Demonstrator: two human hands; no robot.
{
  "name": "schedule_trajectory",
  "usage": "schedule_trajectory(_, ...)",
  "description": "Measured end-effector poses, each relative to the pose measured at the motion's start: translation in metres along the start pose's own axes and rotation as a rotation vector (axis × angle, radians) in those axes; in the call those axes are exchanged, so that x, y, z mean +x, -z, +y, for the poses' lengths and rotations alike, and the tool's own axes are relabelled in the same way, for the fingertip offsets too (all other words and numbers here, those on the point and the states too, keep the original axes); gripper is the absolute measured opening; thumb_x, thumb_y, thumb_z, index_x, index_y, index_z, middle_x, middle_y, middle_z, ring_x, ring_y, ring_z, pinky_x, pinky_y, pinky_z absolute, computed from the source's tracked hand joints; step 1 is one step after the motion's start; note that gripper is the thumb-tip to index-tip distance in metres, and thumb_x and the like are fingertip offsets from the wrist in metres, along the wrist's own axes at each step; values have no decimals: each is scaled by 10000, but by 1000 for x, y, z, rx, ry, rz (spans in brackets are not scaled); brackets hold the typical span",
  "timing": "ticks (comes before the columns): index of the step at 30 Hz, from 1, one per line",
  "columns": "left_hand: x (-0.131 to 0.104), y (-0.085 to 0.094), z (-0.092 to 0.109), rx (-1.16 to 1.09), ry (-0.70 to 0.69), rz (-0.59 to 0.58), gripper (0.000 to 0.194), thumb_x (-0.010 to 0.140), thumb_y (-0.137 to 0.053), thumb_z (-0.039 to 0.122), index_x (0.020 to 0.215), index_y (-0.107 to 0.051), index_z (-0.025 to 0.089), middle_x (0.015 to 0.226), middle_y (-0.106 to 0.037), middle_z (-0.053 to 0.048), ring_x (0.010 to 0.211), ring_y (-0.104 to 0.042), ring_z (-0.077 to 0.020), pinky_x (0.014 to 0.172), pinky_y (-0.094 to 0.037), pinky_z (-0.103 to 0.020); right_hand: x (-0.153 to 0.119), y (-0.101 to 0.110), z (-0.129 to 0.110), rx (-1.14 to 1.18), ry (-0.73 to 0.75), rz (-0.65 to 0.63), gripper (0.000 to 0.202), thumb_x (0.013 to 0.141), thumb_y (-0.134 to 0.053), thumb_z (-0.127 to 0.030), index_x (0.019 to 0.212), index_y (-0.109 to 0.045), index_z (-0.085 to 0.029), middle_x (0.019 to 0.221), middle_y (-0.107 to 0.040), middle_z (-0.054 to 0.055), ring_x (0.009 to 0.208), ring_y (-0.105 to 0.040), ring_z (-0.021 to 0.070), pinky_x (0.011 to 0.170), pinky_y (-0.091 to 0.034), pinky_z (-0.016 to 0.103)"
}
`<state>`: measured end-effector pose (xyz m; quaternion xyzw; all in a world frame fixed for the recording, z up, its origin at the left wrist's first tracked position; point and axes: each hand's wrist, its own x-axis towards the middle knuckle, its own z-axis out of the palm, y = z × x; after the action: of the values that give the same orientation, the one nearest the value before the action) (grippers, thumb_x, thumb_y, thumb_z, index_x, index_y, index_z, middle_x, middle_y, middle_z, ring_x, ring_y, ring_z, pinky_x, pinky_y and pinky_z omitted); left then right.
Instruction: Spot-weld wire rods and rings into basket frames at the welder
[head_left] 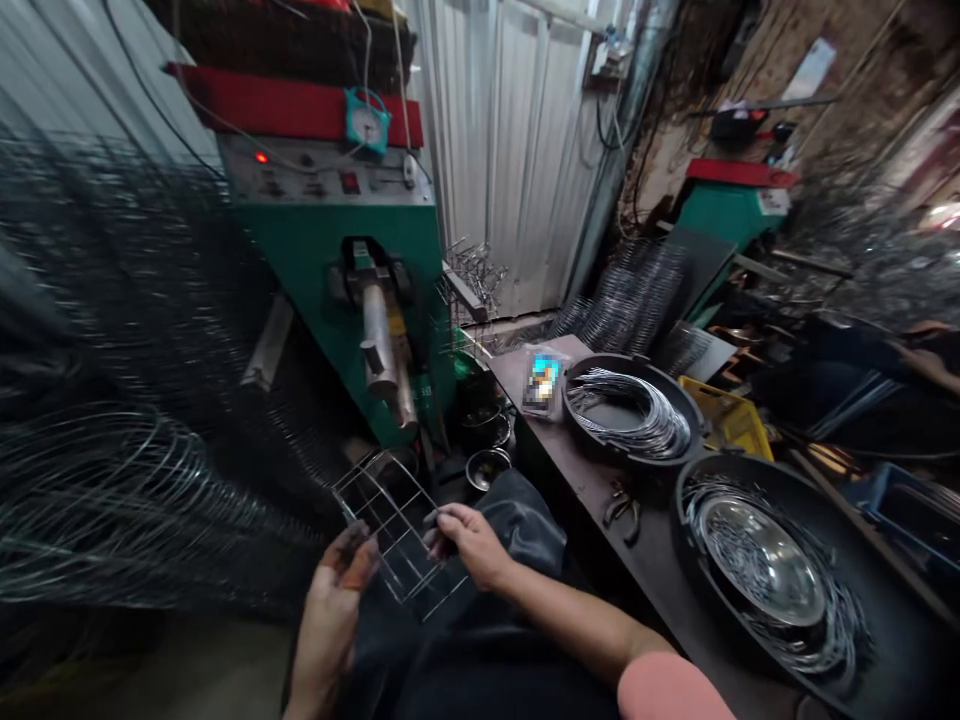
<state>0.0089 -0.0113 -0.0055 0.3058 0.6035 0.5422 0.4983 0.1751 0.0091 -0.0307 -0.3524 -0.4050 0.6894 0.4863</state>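
Note:
A rectangular wire frame (390,500) with crossing rods is held up over my lap, below a green machine (292,250). My left hand (334,590) is closed on its left edge, thumb and fingers pinched together, the fingertips dark. On the right side of the frame, my right hand (465,535) pinches the wire between thumb and fingers. The machine's metal arms (379,345) point down above the frame, apart from it.
At right a bench (577,465) bears a phone (542,382), a round tray of wire rings (634,410), pliers (622,512) and another tray with a steel bowl (761,560). Wire coils (112,500) pile up at left. A yellow crate (727,415) stands behind.

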Motion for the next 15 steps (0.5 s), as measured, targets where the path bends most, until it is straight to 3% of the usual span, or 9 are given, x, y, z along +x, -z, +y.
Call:
schedule_trajectory(4, -9, -28, 0, 24, 36, -59, 493, 563, -724, 385, 999, -555, 227, 965, -618, -30, 886, -593, -195, 686, -519, -304, -6, -2, 8, 53, -6, 1, 367, 716, -579, -555, 797, -586, -197, 557, -550, -41, 490, -524, 103, 463, -395, 194)
schedule_trajectory(8, -8, -34, 1, 126, 55, -48, 463, 524, -729, 427, 902, -584, 202, 823, -623, -25, 738, -588, -175, 538, -478, -250, -16, 23, 3, -114, -54, -59, 301, 756, -562, -486, 857, -624, -209, 615, -572, -23, 547, -539, 116, 538, -411, 227)
schedule_trajectory(11, -8, -34, -1, 139, 57, -31, 458, 504, -721, 460, 862, -604, 200, 791, -614, -28, 722, -573, -175, 485, -432, -229, -26, 59, -7, -393, -18, 40, 246, 757, -568, -380, 921, -638, -210, 682, -597, -16, 615, -551, 136, 629, -434, 262)
schedule_trajectory(15, -5, -34, 0, 172, 74, -5, 466, 472, -725, 486, 830, -634, 203, 780, -612, -29, 728, -555, -168, 486, -413, -216, -38, 137, -39, -660, 104, 380, 277, 770, -511, -323, 978, -622, -178, 829, -631, 23, 711, -570, 158, 707, -447, 282)
